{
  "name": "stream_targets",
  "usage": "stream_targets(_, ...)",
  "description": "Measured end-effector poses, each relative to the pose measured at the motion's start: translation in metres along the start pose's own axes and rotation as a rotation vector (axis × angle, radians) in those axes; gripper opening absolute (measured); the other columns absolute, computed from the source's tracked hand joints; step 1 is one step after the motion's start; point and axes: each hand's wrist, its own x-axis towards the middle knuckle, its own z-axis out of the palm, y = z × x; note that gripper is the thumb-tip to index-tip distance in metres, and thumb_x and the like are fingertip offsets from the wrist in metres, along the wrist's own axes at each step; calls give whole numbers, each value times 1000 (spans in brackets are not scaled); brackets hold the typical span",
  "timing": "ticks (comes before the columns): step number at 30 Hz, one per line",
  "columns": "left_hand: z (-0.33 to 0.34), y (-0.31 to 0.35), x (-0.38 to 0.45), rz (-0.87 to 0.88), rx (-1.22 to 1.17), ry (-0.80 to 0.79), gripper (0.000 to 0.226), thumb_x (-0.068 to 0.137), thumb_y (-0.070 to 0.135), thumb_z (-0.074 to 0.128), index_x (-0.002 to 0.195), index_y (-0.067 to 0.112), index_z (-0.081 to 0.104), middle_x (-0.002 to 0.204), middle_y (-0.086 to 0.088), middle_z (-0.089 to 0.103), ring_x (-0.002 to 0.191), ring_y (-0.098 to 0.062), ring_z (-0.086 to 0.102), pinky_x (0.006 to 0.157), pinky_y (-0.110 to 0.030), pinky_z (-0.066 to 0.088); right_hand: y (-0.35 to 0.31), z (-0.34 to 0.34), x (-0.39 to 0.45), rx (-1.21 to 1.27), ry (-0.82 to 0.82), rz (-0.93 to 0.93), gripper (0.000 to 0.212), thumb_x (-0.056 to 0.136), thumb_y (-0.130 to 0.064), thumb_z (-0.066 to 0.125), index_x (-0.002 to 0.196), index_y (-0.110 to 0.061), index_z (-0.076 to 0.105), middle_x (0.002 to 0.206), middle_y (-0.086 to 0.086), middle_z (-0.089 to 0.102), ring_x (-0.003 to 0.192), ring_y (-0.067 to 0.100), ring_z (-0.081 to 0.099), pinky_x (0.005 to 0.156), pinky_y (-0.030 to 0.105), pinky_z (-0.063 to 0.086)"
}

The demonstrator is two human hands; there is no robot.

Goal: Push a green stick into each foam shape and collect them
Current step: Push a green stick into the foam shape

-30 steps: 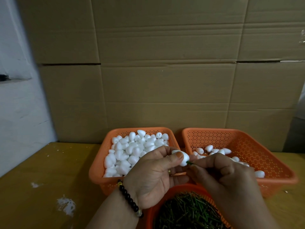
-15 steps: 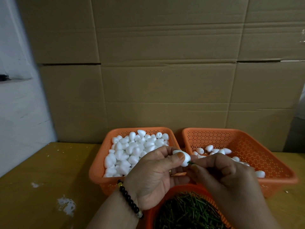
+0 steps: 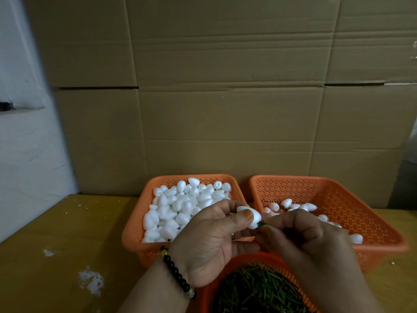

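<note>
Head view: left hand (image 3: 207, 242) grips foam shape (image 3: 251, 216); right hand (image 3: 302, 236) pinches green stick (image 3: 262, 224) at its base.

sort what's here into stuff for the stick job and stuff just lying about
Job: foam shape in left hand; green stick in right hand; full basket; collecting basket; stick basket.
Lying about: cardboard boxes; table; bracelet.

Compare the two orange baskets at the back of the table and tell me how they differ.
The left basket is heaped almost to its rim with white foam shapes; the right basket holds only a thin scatter, leaving most of its perforated floor bare. The left basket lies behind the left hand, the right basket behind the right hand. Both are orange, perforated and rectangular, side by side on the table.
</note>
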Motion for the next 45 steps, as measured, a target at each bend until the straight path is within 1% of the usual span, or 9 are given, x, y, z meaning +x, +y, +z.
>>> stream_targets(9, -1, -2, 2, -5, 12, 45, 21, 75, 15, 66, 93, 8, 59, 87, -9, 65, 84, -24, 63, 77, -43, 52, 5, 4, -1, 0, -44, 37, 37, 69, -8, 81, 85, -37, 65, 77, -18, 70, 67, -1, 68, 61, 19, 54)
stream_targets(13, 1, -3, 2, 14, 51, 57, 25, 72, 16, 69, 94, 9, 59, 89, -10, 66, 84, -22, 65, 70, -36, 55, 2, 6, -1, -193, 2, -117, 40, 64, -22, 81, 92, -37, 57, 89, -17, 62, 77, 1, 63, 59, 23, 54)
stream_targets(16, 5, -6, 2, 27, 104, 82, 37, 69, 17, 72, 102, 10, 57, 89, -8, 68, 84, -20, 65, 71, -34, 55, 3, 6, -1, -305, 25, -229, 37, 70, -31, 76, 99, -31, 53, 98, -14, 53, 82, -3, 53, 58, 21, 48)
stream_targets(19, 9, -9, 3, 37, 137, 95, 43, 68, 19, 74, 106, 10, 57, 89, -7, 69, 85, -21, 65, 74, -35, 54, 9, 6, -2, -329, 36, -233, 37, 65, -18, 84, 93, -24, 61, 94, -12, 55, 81, -4, 49, 64, 21, 44)
stream_targets(25, 7, -10, 2, 76, 168, 47, 35, 74, 21, 72, 104, 8, 59, 94, -9, 70, 91, -22, 65, 87, -42, 51, 12, 6, -2, -256, 67, -171, 35, 64, -13, 84, 89, -27, 63, 85, -19, 58, 81, -4, 56, 68, 12, 44)
stream_targets(29, 6, -8, 0, 96, 161, -1, 33, 75, 10, 63, 109, 7, 60, 93, -10, 70, 88, -20, 66, 92, -46, 48, 14, 5, -1, -173, 71, -104, 34, 66, -14, 84, 91, -27, 64, 83, -16, 63, 83, -3, 59, 71, 6, 42)
stream_targets(37, 4, -11, 3, 171, 128, 64, 29, 74, 8, 66, 103, 6, 67, 92, -10, 71, 84, -17, 66, 77, -31, 54, 10, 3, 0, -68, 7, -36, 22, 73, -35, 70, 94, -36, 65, 87, -15, 67, 85, 3, 65, 72, 18, 50)
stream_targets(41, 3, -13, 4, 183, 202, 114, 20, 70, 15, 72, 91, 14, 71, 90, -11, 73, 86, -21, 66, 82, -35, 52, 8, 4, 0, -159, 25, -120, 33, 73, -37, 77, 97, -40, 55, 90, -22, 62, 89, -3, 61, 73, 9, 45)
stream_targets(45, 4, -19, 6, 184, 301, 161, 32, 60, 27, 81, 87, 15, 70, 87, -10, 73, 82, -16, 67, 74, -25, 54, 8, 8, 0, -232, 46, -201, 26, 75, -44, 64, 94, -36, 48, 87, -19, 60, 80, 2, 62, 64, 18, 48)
